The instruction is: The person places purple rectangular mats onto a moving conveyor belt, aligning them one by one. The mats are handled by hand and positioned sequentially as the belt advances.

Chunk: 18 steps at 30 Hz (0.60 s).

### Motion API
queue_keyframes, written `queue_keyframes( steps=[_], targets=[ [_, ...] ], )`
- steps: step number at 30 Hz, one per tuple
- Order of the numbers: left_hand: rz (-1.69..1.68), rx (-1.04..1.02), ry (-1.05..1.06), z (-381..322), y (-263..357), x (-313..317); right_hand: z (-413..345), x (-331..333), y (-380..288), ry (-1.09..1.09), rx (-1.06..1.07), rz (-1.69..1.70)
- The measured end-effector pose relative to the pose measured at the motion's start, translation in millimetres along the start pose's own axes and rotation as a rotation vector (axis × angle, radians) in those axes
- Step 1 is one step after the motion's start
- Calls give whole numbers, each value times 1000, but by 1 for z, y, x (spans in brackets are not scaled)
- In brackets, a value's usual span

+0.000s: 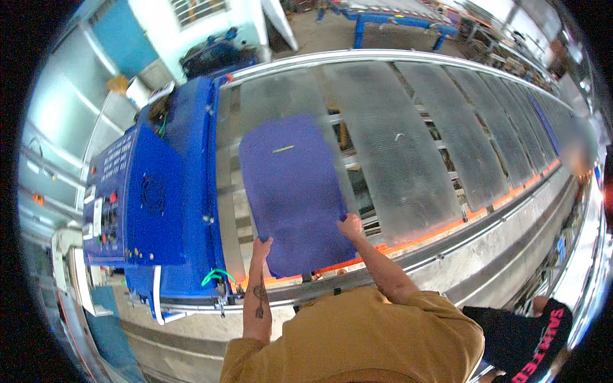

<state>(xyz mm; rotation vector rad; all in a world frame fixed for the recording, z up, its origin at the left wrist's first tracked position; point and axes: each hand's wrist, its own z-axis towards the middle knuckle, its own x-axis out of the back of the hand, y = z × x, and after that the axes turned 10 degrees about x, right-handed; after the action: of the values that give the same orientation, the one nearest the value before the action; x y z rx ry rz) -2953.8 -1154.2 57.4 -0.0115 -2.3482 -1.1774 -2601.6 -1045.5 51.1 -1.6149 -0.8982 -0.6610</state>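
A purple fabric panel (298, 201) spreads over a grey metal platen at the left end of a long machine. It bears a short yellow-green mark towards its far end. My left hand (262, 249) grips the panel's left edge near its front. On the opposite edge, slightly farther from me, my right hand (350, 226) pinches the cloth. The panel's near end reaches the orange strip along the machine's front rail. Most of the platen beneath the cloth is hidden.
Left of the cloth stands a blue machine housing (191, 182) with a control panel (103, 206). More metal platens (397, 158) run rightward, with gaps between them. Another purple piece (543, 123) lies far right. A person in a black shirt (522, 330) stands close on my right.
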Motion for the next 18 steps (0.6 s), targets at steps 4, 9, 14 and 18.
queue_keyframes(
  steps=[4, 9, 14, 18],
  targets=[
    [-8, 173, -164, -10, 15, 15, -22, 3, -2, 85, 22, 19],
    [-269, 203, -139, 29, 1, 31, -32, 61, 10, -147, -138, 169],
    [-453, 426, -398, 59, -9, 56, -52, 108, 23, -596, -305, 373],
    [-299, 386, -330, 26, 32, 37, -80, 92, 37, -735, -479, 664]
  ],
)
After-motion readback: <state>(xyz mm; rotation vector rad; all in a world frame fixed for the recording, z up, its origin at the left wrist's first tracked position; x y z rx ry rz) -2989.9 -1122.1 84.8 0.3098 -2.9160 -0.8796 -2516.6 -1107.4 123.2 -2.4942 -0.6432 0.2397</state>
